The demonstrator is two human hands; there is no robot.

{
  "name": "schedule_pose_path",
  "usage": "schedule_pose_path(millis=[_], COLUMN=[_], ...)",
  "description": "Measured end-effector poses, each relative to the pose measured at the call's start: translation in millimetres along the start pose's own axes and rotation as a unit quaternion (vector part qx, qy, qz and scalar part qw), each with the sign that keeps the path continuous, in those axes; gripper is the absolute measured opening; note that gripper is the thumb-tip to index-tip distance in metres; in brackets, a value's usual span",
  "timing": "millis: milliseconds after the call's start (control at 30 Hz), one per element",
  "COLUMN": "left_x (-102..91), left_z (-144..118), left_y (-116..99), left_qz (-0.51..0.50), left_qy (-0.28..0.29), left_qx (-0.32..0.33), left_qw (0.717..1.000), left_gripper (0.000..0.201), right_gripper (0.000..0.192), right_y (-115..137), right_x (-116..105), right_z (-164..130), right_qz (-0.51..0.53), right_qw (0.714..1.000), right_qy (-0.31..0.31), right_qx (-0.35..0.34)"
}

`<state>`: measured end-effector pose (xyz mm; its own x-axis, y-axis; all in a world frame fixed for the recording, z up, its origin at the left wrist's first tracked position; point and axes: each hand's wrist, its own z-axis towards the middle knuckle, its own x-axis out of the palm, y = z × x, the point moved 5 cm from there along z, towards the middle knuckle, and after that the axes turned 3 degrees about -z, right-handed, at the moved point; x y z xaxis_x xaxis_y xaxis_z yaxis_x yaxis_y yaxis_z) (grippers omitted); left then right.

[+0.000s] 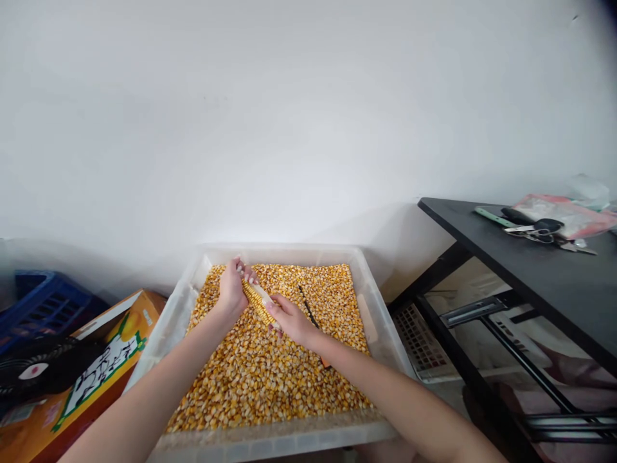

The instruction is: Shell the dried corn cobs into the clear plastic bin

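Observation:
A clear plastic bin (380, 321) holds a deep layer of loose yellow corn kernels (260, 379). Above the kernels I hold a corn cob (259, 299), partly stripped. My left hand (232, 288) grips its far end and my right hand (290, 319) grips its near end. A thin dark tool (308, 312) lies on the kernels just right of my right hand, partly hidden by my forearm.
An orange cardboard box (96, 366) and a black fan (43, 370) sit at the left, with a blue crate (41, 302) behind. A black table (544, 270) at the right carries scissors (535, 230) and a plastic bag (569, 215). A white wall stands behind.

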<state>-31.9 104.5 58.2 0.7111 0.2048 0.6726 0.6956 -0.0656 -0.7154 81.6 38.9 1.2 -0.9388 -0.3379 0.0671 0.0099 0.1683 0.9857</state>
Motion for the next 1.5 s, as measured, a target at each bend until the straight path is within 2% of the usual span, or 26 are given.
schedule_pose_path(millis=[267,500,733,833,900,1000,1100,1233,1400,1500], left_x=[-1.1,-3.2,-1.4,-2.3,-3.9,-5.8,-7.8,-8.5,-5.3,-5.5], left_z=[0.0,2.5,2.1,2.7,3.7,4.8,4.8,3.2,1.9,2.7], left_y=[2.5,4.8,6.1,4.8,4.5,5.6,8.8,13.1,13.1,10.5], left_qz=[0.017,0.007,-0.028,-0.036,-0.036,-0.037,-0.040,-0.043,-0.046,-0.062], left_qy=[-0.006,-0.010,-0.018,-0.024,-0.028,-0.023,-0.030,-0.047,-0.029,-0.031], left_qx=[-0.003,-0.020,-0.052,-0.047,-0.037,-0.022,-0.027,-0.052,-0.065,-0.061], left_qw=[1.000,1.000,0.998,0.998,0.998,0.999,0.998,0.997,0.996,0.996], left_gripper=[0.026,0.026,0.028,0.027,0.027,0.027,0.026,0.027,0.028,0.028], right_gripper=[0.041,0.043,0.036,0.044,0.049,0.045,0.039,0.038,0.038,0.046], right_y=[-5.2,-1.7,-3.2,-3.4,-2.8,0.4,0.8,-4.0,-8.2,-3.1], right_x=[3.1,9.9,10.2,9.2,6.4,-1.5,-4.1,-1.9,-0.1,-1.2], right_z=[-1.4,-2.5,-1.9,-1.8,-1.8,-1.7,-2.2,0.3,4.1,3.8], right_qz=[-0.001,0.060,0.145,0.142,0.106,-0.010,-0.087,-0.050,0.038,0.065], right_qw=[1.000,0.997,0.985,0.983,0.988,0.999,0.994,0.997,0.996,0.995], right_qy=[-0.025,-0.020,-0.015,0.013,0.015,-0.032,-0.056,-0.051,-0.067,-0.053], right_qx=[0.003,0.031,0.090,0.119,0.108,0.030,-0.028,-0.022,0.037,0.045])
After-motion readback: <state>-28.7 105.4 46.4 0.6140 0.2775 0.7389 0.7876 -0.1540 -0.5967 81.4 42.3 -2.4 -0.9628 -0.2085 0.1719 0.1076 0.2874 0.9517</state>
